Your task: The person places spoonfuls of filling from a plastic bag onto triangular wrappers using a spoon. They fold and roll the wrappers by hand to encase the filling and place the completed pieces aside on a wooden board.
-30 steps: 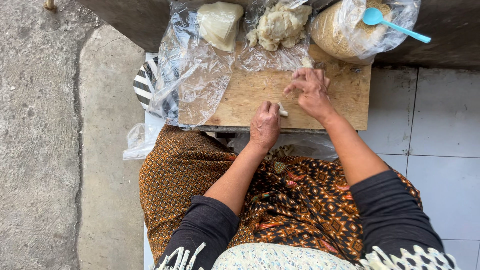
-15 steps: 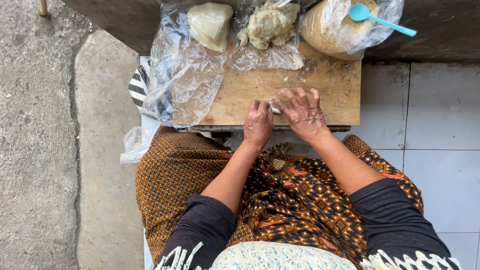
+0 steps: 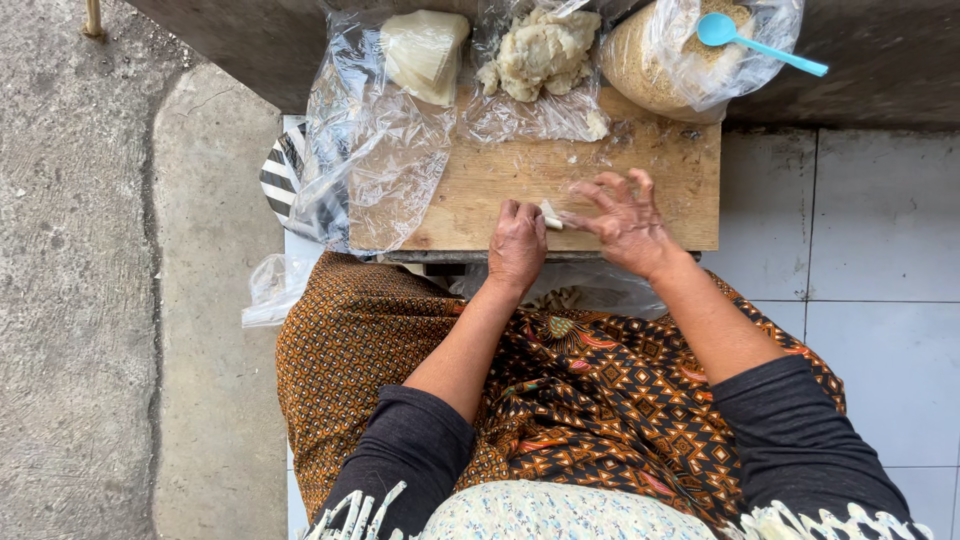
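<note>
A wooden board point(image 3: 480, 190) lies across my lap. My left hand point(image 3: 517, 246) is curled at the board's near edge, pinching a small pale folded piece of dough point(image 3: 551, 215). My right hand point(image 3: 622, 215) rests beside it with fingers spread, its fingertips touching the same piece. At the board's far side a stack of pale thin wrappers point(image 3: 425, 52) lies on clear plastic, a lump of pale filling point(image 3: 545, 50) sits in an open bag, and another bag holds brown crumbs point(image 3: 650, 65) with a light blue spoon point(image 3: 760, 45) in it.
Crumpled clear plastic point(image 3: 375, 170) covers the board's left part, over a striped black-and-white thing point(image 3: 282, 175). Rough concrete floor point(image 3: 80, 300) lies on the left, white tiles point(image 3: 880, 280) on the right. A dark ledge point(image 3: 860, 80) runs along the top.
Both hands have stayed at the board's near edge on the small piece; my right hand's fingers have spread wider. The view has shifted slightly.
</note>
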